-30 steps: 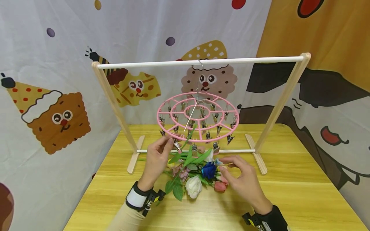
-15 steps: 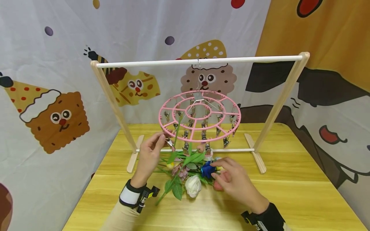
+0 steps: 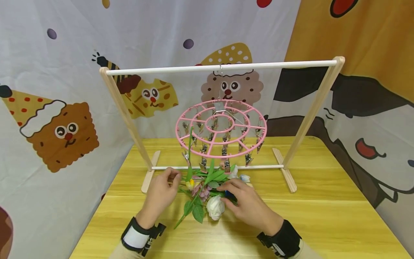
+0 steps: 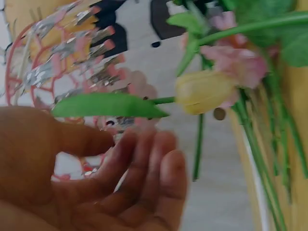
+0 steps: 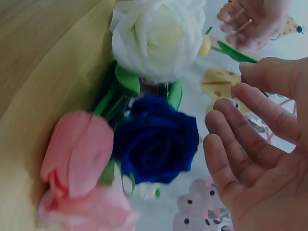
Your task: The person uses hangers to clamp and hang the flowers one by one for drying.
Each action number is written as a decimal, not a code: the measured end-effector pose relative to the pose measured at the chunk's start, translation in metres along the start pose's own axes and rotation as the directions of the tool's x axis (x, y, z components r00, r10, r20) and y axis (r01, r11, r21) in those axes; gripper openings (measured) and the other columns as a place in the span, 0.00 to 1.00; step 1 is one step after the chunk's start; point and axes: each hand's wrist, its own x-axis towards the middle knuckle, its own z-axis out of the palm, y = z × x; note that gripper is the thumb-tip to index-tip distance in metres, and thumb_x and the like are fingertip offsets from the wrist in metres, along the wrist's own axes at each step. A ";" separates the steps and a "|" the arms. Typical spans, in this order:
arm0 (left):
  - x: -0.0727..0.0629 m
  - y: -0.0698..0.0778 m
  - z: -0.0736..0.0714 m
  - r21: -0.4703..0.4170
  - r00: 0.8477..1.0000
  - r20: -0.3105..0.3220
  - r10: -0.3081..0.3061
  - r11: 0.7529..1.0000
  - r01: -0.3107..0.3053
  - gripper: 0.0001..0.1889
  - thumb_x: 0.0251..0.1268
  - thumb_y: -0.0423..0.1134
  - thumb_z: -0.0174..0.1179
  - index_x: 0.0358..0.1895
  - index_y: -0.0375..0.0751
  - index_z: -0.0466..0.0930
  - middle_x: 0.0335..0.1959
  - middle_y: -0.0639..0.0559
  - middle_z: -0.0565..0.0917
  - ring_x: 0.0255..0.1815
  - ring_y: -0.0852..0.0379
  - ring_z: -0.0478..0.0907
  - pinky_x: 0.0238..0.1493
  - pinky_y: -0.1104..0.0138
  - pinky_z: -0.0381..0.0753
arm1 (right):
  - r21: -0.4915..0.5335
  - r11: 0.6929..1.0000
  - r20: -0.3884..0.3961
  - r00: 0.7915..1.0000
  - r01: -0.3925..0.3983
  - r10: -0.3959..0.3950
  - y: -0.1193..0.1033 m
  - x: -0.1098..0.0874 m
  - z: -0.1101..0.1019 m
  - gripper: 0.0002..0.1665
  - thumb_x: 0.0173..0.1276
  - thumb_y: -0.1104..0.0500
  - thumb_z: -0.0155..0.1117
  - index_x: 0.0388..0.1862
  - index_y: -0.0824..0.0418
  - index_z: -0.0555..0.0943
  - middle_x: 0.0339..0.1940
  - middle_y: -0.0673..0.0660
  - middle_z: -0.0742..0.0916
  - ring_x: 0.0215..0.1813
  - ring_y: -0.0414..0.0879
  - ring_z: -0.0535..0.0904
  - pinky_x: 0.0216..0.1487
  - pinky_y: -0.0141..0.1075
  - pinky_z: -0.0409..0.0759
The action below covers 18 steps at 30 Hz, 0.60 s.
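Note:
A round pink clip hanger (image 3: 223, 157) with several metal clips hangs over a heap of artificial flowers. Below its left front, a yellow tulip (image 4: 204, 91) points head down, its green leaf (image 3: 190, 144) reaching up to the ring; its attachment is unclear. Beside that tulip is my left hand (image 3: 161, 194), fingers loosely bent and holding nothing. My right hand (image 3: 250, 205) hovers by the blue rose (image 5: 156, 139), fingers relaxed with nothing between them. It hides most of that rose in the head view. Close by lie a white rose (image 3: 215, 208) and a pink tulip (image 5: 79, 151).
A wooden stand with a white top rod (image 3: 168, 69) carries the hanger; its feet (image 3: 284, 169) rest on the wooden table (image 3: 323, 216). A pink blossom (image 3: 203, 194) and a leafy stem (image 3: 181, 220) lie in the heap. A cartoon-printed cloth (image 3: 155, 39) hangs behind.
My left hand has left the clip at the ring's edge and dropped down and left. My right hand has moved left over the blue rose. The ring has turned, its leaf shifting left.

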 end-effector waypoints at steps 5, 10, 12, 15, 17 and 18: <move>-0.013 -0.003 0.015 0.070 0.982 0.188 -0.017 0.998 0.004 0.03 0.82 0.38 0.76 0.43 0.46 0.94 0.35 0.56 0.92 0.33 0.64 0.84 0.33 0.69 0.83 | -0.016 0.999 0.025 0.999 0.039 -0.039 -0.002 0.009 0.009 0.19 0.82 0.56 0.81 0.68 0.52 0.92 0.65 0.51 0.92 0.66 0.48 0.90 0.66 0.47 0.94; -0.020 -0.006 0.028 0.122 0.952 0.302 0.037 0.990 -0.077 0.06 0.74 0.38 0.83 0.40 0.46 0.94 0.32 0.58 0.91 0.31 0.67 0.82 0.32 0.70 0.83 | -0.058 0.996 0.043 0.997 0.073 -0.070 -0.003 0.017 0.019 0.18 0.80 0.57 0.82 0.65 0.54 0.92 0.63 0.53 0.92 0.64 0.50 0.91 0.64 0.47 0.95; -0.022 -0.006 0.033 0.141 0.947 0.316 0.057 0.984 -0.106 0.07 0.71 0.35 0.84 0.39 0.45 0.93 0.31 0.58 0.90 0.30 0.67 0.82 0.31 0.70 0.82 | -0.066 0.996 0.059 0.996 0.068 -0.064 -0.003 0.018 0.022 0.18 0.81 0.57 0.82 0.65 0.54 0.92 0.63 0.53 0.92 0.64 0.49 0.91 0.62 0.45 0.95; -0.024 -0.006 0.038 0.146 0.943 0.327 0.059 0.983 -0.113 0.08 0.70 0.31 0.83 0.39 0.44 0.92 0.29 0.58 0.89 0.29 0.67 0.81 0.31 0.70 0.81 | -0.075 0.994 0.061 0.996 0.074 -0.069 -0.003 0.019 0.025 0.18 0.81 0.56 0.82 0.66 0.53 0.92 0.63 0.52 0.92 0.63 0.48 0.91 0.62 0.44 0.95; -0.025 -0.006 0.039 0.139 0.940 0.335 0.062 0.984 -0.114 0.08 0.71 0.30 0.82 0.38 0.44 0.92 0.29 0.58 0.89 0.28 0.67 0.81 0.30 0.70 0.80 | -0.079 0.993 0.051 0.995 0.087 -0.084 -0.002 0.019 0.026 0.18 0.80 0.57 0.83 0.66 0.53 0.92 0.64 0.52 0.92 0.64 0.48 0.91 0.63 0.44 0.94; -0.025 -0.005 0.040 0.137 0.939 0.337 0.063 0.984 -0.115 0.07 0.71 0.29 0.81 0.38 0.44 0.92 0.29 0.58 0.89 0.28 0.67 0.80 0.29 0.70 0.80 | -0.082 0.992 0.044 0.995 0.097 -0.093 -0.001 0.019 0.027 0.18 0.80 0.57 0.83 0.66 0.53 0.92 0.64 0.53 0.92 0.65 0.48 0.91 0.64 0.45 0.94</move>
